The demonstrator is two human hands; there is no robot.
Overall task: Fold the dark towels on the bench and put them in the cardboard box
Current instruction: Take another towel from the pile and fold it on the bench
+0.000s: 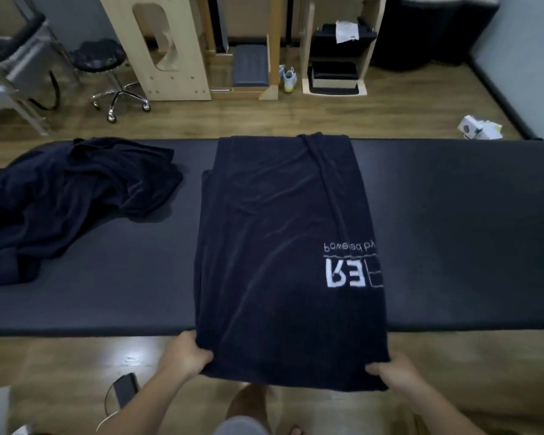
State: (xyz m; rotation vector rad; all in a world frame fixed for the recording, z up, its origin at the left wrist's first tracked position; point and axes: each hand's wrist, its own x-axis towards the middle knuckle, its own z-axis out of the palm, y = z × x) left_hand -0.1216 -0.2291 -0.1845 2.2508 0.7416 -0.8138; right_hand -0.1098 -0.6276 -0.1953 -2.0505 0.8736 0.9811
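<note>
The left hand (187, 353) and right hand (393, 372) are pinched on the near corners of the towel (280, 230), past the bench (123, 293) near edge. Its long axis is laid straight away to the far edge, equally near both hands.

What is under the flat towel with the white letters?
The black bench lies under most of the towel. Its near end hangs past the edge, gripped by the left hand and right hand. Anything between towel and bench is covered.
</note>
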